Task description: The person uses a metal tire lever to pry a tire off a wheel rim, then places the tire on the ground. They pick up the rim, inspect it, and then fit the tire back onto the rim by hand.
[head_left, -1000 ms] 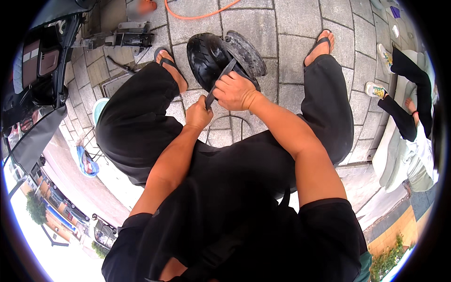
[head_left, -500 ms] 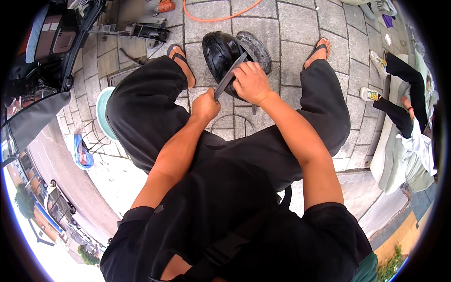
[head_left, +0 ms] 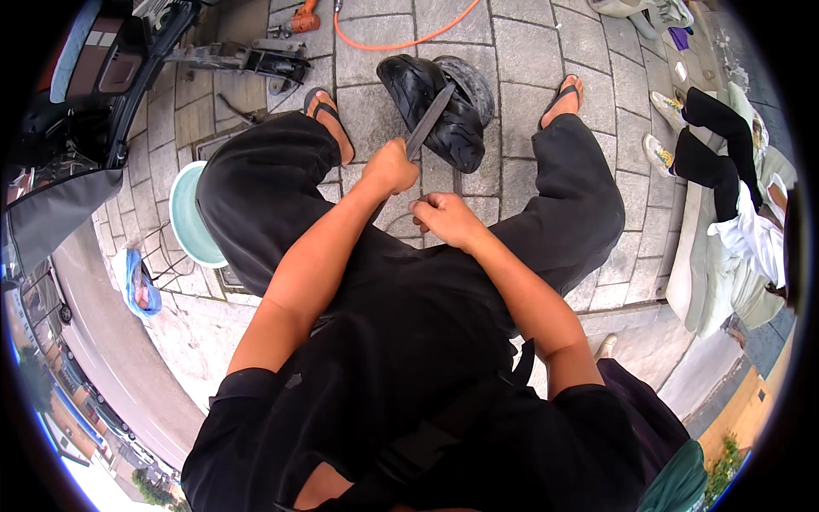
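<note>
My left hand (head_left: 391,169) grips a long flat dark bar (head_left: 429,117), whose upper part lies across a black tire (head_left: 458,141) set beside a scuffed grey wheel rim (head_left: 482,94) between my feet. My right hand (head_left: 444,220) is lower and to the right, near my lap, fingers curled; whatever is inside them is hidden. A second narrow bar (head_left: 458,181) shows below the tire.
An orange power tool (head_left: 303,19), orange hose (head_left: 401,41) and metal assembly (head_left: 256,64) lie ahead. A dark vehicle (head_left: 102,77) stands left, beside a teal basin (head_left: 192,213) and blue bag (head_left: 136,286). Another person (head_left: 717,171) sits at right on pale cushioning.
My right hand has left the bar's middle and moved down toward my lap. My left hand has risen and shifted right, still holding the bar. The tire has shifted right.
</note>
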Tool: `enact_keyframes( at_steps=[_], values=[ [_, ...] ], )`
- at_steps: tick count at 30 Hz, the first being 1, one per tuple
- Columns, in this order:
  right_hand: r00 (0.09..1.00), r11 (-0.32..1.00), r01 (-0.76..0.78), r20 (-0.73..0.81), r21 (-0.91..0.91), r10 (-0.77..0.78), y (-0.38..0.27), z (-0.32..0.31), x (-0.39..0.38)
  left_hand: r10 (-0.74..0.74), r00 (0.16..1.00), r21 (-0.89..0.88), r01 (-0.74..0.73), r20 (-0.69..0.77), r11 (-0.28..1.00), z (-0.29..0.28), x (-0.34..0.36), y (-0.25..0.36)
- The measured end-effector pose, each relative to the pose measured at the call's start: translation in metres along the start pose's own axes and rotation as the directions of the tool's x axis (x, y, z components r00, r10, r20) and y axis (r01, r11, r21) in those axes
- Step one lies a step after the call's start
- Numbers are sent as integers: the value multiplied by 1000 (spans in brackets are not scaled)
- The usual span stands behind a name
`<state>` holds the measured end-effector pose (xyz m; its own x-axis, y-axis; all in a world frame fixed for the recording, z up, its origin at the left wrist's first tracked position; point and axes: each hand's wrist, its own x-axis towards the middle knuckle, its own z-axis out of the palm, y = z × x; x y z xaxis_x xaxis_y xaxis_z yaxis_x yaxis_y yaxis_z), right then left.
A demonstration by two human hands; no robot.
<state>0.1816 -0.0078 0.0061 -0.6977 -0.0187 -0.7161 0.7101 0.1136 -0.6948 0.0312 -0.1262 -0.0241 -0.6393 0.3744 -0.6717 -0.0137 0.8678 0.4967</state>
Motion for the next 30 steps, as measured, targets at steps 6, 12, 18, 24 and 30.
enact_keyframes(
  at_steps=[6, 12, 18, 24, 30],
  values=[
    [997, 923, -45, 71, 382, 19, -36, 30, -30, -55, 996, -380, 76, 68, 922, 8, -13, 34],
    [984, 608, -43, -71, 793, 162, -52, 2, -69, -115, 986, -658, 169, 125, 734, 37, -15, 88],
    [940, 922, -13, -309, 387, 143, -48, -23, -90, -133, 991, -629, 87, -26, 772, 42, -47, 105],
    [931, 986, -43, -351, 164, 99, -42, -50, -115, 265, 829, -27, -319, -493, 948, 1, -32, 60],
    [950, 997, -80, -303, -22, 70, -67, -88, -135, 561, 827, 464, -482, -40, 744, -33, 14, 61]
  ],
)
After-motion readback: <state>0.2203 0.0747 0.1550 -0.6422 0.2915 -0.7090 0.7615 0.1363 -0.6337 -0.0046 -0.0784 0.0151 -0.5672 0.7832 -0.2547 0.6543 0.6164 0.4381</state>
